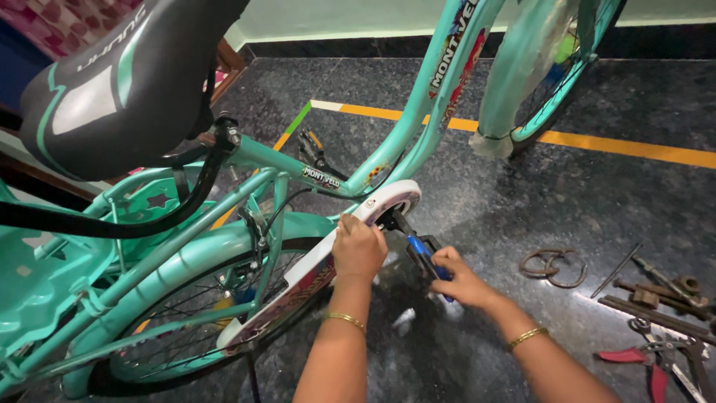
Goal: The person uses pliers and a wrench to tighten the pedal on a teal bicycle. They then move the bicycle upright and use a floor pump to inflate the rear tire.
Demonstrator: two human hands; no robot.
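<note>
A mint-green bicycle [261, 160] stands on the dark stone floor, with a black and grey saddle [119, 82] at the upper left. My left hand [358, 246] rests on top of its white chain guard [313, 265], fingers curled over the guard's edge. My right hand [459, 276] grips a blue-handled tool [424, 252] just right of the guard, pointed toward the crank area under the guard's round front end [391, 198]. Both wrists wear a thin gold bangle. What the tool's tip touches is hidden.
Loose metal tools [656, 291], rods and red-handled pliers [641, 358] lie on the floor at the right. Two rusty metal rings [552, 265] lie nearby. A yellow floor stripe [597, 142] runs across the back. The rear wheel [186, 298] fills the lower left, the front wheel [552, 67] the top.
</note>
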